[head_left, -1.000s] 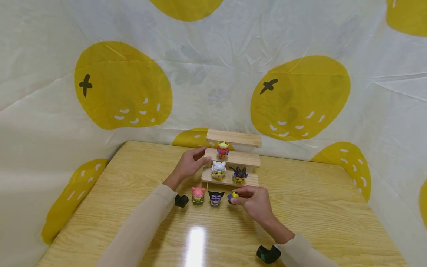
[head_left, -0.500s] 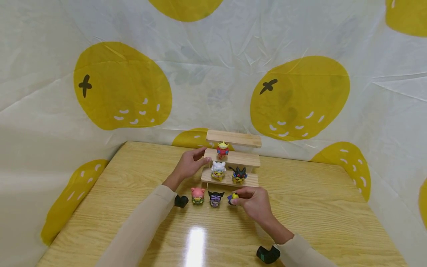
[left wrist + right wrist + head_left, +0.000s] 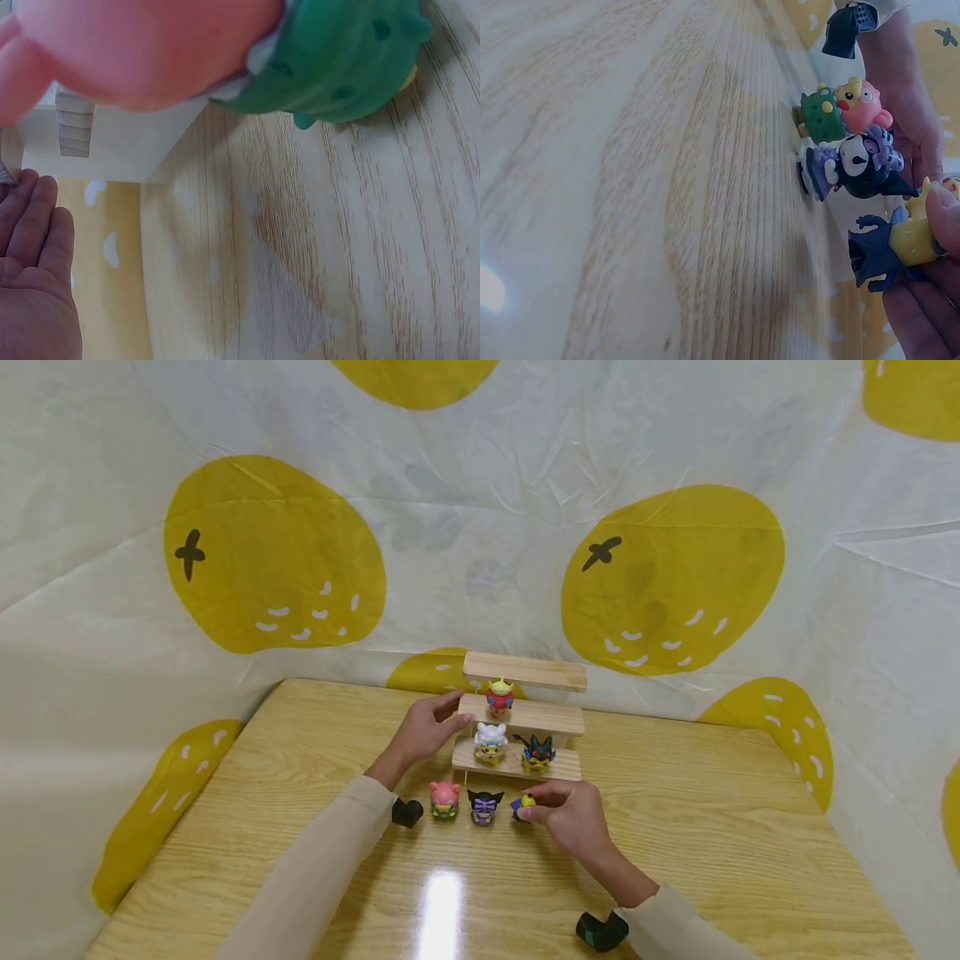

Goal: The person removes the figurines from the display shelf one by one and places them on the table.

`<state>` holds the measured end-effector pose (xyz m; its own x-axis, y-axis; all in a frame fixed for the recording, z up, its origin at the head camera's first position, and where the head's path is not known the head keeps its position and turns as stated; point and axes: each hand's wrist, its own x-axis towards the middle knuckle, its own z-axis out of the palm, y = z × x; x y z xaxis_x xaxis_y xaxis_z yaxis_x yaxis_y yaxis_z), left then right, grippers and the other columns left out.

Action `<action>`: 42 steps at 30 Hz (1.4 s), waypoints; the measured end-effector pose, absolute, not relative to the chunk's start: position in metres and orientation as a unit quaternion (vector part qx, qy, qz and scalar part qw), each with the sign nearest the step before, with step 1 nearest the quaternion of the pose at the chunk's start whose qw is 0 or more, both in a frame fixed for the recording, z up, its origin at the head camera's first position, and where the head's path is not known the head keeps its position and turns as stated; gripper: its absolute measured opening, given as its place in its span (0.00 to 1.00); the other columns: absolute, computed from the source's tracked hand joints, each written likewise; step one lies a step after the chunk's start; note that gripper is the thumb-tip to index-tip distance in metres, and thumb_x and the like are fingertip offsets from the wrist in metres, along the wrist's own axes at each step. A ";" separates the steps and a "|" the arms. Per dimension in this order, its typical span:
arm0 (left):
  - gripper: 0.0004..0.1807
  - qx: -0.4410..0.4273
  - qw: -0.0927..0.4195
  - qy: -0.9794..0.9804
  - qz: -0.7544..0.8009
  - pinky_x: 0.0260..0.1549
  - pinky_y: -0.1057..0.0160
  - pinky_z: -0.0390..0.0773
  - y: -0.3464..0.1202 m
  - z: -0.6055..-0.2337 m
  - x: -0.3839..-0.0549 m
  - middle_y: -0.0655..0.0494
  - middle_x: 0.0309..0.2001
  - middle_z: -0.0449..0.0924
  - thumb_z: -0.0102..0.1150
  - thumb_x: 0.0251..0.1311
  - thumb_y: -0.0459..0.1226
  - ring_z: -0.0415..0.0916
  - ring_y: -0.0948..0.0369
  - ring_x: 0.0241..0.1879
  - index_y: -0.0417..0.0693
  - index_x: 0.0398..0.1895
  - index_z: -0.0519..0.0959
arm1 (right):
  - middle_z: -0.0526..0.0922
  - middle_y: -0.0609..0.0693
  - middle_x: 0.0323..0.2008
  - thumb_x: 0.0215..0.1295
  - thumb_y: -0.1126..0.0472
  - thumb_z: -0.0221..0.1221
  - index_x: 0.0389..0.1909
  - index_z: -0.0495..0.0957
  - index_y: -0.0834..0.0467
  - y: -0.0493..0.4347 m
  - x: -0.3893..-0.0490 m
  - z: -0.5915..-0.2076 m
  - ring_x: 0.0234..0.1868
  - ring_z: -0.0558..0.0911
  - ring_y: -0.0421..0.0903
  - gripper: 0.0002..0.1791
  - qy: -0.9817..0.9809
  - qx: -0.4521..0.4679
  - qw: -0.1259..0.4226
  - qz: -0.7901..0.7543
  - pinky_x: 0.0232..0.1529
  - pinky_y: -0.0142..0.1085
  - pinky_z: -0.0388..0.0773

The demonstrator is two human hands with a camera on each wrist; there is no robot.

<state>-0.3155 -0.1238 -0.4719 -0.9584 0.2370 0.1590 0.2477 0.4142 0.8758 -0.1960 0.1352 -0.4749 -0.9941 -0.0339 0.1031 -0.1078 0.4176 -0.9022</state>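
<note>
In the head view, my right hand (image 3: 576, 817) pinches a small yellow-and-dark-blue toy figure (image 3: 521, 807) in front of the lowest shelf. The right wrist view shows its yellow head between thumb and fingers, with the dark blue body (image 3: 875, 253) sticking out. My left hand (image 3: 426, 727) is at the left end of the three-tier wooden shelf stand (image 3: 543, 718); straight fingers (image 3: 43, 240) reach its edge. To the left of the held figure stand a black-and-purple figure (image 3: 483, 807) and a pink figure in green (image 3: 445, 800).
A red figure with a yellow top (image 3: 499, 699) stands on the middle tier. White-hooded (image 3: 491, 743) and black-hooded (image 3: 537, 753) figures occupy the lowest one. Black wrist devices (image 3: 602, 931) sit by both sleeves. Behind the wooden table (image 3: 712, 827) hangs a fruit-print cloth (image 3: 480, 527).
Both hands keep their places, and the right one still pinches the yellow-and-blue figure. The whole head view has shifted very slightly.
</note>
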 end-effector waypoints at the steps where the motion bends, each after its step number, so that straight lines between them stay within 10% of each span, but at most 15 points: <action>1: 0.37 -0.143 0.004 -0.841 -0.522 0.70 0.48 0.75 -0.124 -0.472 -0.315 0.44 0.73 0.74 0.65 0.71 0.50 0.74 0.49 0.72 0.44 0.77 0.69 | 0.93 0.58 0.34 0.51 0.71 0.78 0.33 0.92 0.63 0.135 -0.196 -0.475 0.36 0.91 0.46 0.08 -0.841 0.043 0.033 0.538 0.32 0.25 0.83; 42: 0.37 -0.145 0.004 -0.843 -0.519 0.70 0.48 0.76 -0.124 -0.470 -0.316 0.43 0.73 0.74 0.65 0.71 0.50 0.74 0.49 0.72 0.44 0.77 0.69 | 0.91 0.55 0.35 0.51 0.73 0.76 0.33 0.90 0.62 0.135 -0.200 -0.496 0.34 0.89 0.42 0.09 -0.842 0.036 0.011 0.538 0.34 0.27 0.84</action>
